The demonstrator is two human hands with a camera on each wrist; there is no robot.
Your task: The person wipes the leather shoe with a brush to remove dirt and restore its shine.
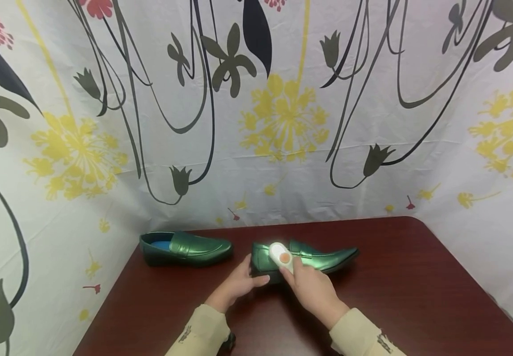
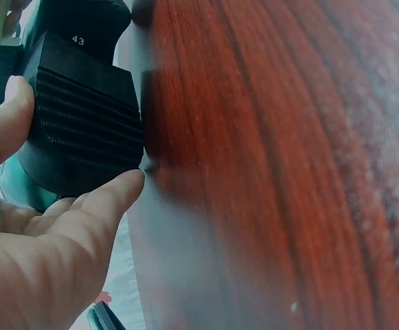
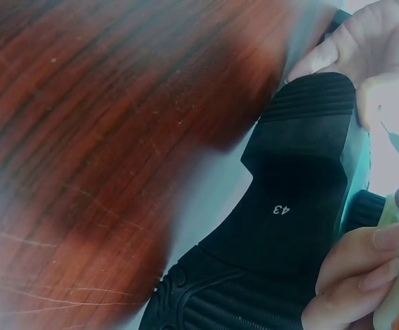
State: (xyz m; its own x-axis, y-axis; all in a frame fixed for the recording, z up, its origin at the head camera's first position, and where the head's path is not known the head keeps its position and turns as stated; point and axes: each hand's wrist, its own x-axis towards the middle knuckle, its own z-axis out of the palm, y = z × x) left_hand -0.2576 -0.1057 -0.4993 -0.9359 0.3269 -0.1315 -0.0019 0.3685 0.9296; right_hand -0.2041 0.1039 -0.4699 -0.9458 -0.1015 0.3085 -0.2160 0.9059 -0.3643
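My left hand (image 1: 238, 284) grips the heel end of a shiny green loafer (image 1: 338, 261), its toe pointing right. In the left wrist view the thumb and fingers lie around the ribbed black heel (image 2: 89, 120). The black sole (image 3: 281, 227), marked 43, faces the right wrist camera, and the shoe is tilted up over the table. My right hand (image 1: 311, 287) holds a small white brush (image 1: 276, 251) with an orange round spot against the shoe's side. Its dark bristles (image 3: 365, 208) meet the upper near the heel.
A second green loafer (image 1: 207, 251) with a blue insole stands at the table's back left. The dark red wooden table (image 1: 385, 296) has a rounded back right corner. Behind it hangs a white flowered cloth (image 1: 256, 193). A small dark object (image 1: 228, 341) shows beside the left sleeve.
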